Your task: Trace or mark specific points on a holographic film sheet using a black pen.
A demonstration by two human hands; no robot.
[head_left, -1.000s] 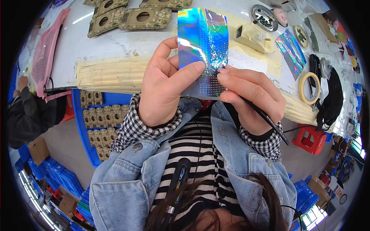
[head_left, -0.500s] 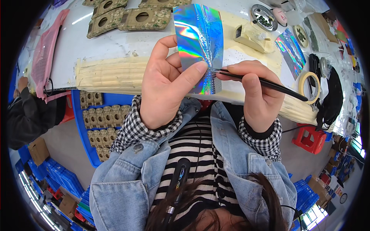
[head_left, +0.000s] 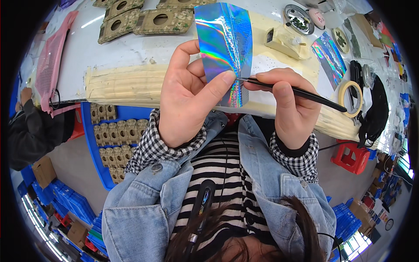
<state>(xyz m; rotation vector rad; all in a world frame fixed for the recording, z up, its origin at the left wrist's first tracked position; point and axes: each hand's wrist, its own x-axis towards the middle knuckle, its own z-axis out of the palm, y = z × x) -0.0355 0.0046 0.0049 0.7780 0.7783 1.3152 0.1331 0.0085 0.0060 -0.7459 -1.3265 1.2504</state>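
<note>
A shiny holographic sheet is held up over the table's front edge. My left hand grips it, the thumb pressed on its face and the other fingers behind. Black tweezers lie in my right hand, closed around them between thumb and fingers. The tips of the tweezers touch the sheet right beside my left thumb, along a column of small raised marks. Whether the tips hold a small piece is too fine to tell.
Camouflage-patterned housings with round holes lie at the back left. A blue tray below holds several more. To the right are a tape dispenser, a metal dish, another holographic sheet and a tape roll. A pink mesh bag hangs at left.
The sheet has tilted slightly, so its reflections have shifted. My right hand and the tweezers have moved a little left, their tips still at the sheet.
</note>
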